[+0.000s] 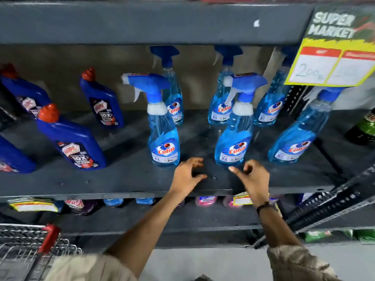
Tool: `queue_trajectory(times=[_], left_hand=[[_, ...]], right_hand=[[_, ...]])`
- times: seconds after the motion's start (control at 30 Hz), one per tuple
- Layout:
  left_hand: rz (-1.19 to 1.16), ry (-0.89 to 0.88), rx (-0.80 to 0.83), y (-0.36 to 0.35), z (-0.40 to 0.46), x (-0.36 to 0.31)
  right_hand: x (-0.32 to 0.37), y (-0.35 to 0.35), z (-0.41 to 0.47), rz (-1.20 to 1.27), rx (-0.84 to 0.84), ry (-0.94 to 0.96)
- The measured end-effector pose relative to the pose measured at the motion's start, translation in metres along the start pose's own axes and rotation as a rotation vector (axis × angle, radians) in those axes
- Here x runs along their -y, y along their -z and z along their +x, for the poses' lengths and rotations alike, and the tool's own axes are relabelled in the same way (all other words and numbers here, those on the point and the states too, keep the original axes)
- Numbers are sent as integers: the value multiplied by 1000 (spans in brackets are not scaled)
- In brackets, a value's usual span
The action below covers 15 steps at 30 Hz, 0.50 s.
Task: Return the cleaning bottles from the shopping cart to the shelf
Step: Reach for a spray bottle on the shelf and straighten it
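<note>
Several light-blue Colin spray bottles stand upright on the dark shelf (129, 179). The two front ones are the left spray bottle (162, 134) and the right spray bottle (235, 138). My left hand (187, 175) hovers just in front of the left one, fingers spread and holding nothing. Just below the right bottle's base, my right hand (253, 177) is open too, thumb pointing left. Dark-blue Harpic bottles (75, 142) with red caps stand to the left. A corner of the wire shopping cart (30, 246) shows at the bottom left; its contents are hidden.
A yellow price sign (332, 63) hangs at the upper right from the upper shelf (142, 23). A green bottle (363, 128) sits at the far right. Pink and blue products (205, 200) line the shelf below. A perforated metal upright (332, 199) slants across the lower right.
</note>
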State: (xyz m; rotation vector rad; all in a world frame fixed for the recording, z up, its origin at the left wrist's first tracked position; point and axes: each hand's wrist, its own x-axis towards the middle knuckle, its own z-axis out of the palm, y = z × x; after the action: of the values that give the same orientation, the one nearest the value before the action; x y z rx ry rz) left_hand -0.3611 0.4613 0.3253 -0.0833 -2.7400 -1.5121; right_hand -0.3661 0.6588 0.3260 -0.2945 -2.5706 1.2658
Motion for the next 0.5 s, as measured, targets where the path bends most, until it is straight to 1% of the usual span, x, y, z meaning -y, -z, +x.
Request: queue_trajectory(times=[0.07, 0.13, 0.2, 0.27, 0.4, 0.5], left_hand=[[14, 24, 60, -17, 21, -12], [69, 58, 82, -31, 36, -22], [179, 89, 94, -37, 45, -28], [251, 98, 93, -41, 49, -35], [251, 106, 98, -39, 51, -33], [143, 109, 100, -35, 50, -28]], right_hand=[[-5, 7, 14, 57, 35, -45], [-5, 13, 23, 91, 155, -51], [-2, 14, 28, 31, 293, -6], [4, 18, 29, -65, 360, 38], [4, 16, 28, -103, 328, 34], [3, 13, 25, -142, 313, 42]])
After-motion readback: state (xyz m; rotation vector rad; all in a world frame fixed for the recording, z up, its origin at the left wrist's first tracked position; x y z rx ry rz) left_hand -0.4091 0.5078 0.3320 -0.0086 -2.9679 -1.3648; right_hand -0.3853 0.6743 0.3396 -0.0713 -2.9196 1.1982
